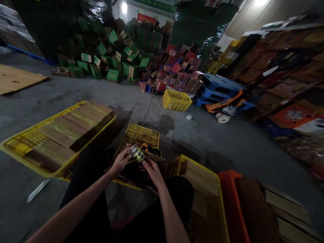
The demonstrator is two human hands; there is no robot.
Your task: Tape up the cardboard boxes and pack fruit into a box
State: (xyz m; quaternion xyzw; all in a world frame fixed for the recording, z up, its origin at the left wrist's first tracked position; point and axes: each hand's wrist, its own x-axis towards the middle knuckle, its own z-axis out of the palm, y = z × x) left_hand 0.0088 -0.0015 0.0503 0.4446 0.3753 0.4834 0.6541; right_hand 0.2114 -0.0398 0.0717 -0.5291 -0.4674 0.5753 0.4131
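Between my hands is a small package (138, 154) in shiny clear wrap, patterned in yellow and dark patches. My left hand (122, 161) grips its left end with the fingers closed. At the lower right end, the fingers of my right hand (152, 170) are closed against it. Below both hands sits an open cardboard box (155, 157) with a dark inside; its contents are too dim to make out. An upturned yellow crate (141, 132) supports the box. Just behind the package lies an orange and black object (149, 148), partly hidden by a box flap.
To my left, a yellow crate (32, 137) holds several taped cartons. At my right knee stand another yellow crate (219, 192) with cardboard inside and a red crate (231, 199). Farther off are a yellow crate (176, 100), an orange pallet jack (225, 104), blue pallets (217, 86) and heaped boxes (112, 75).
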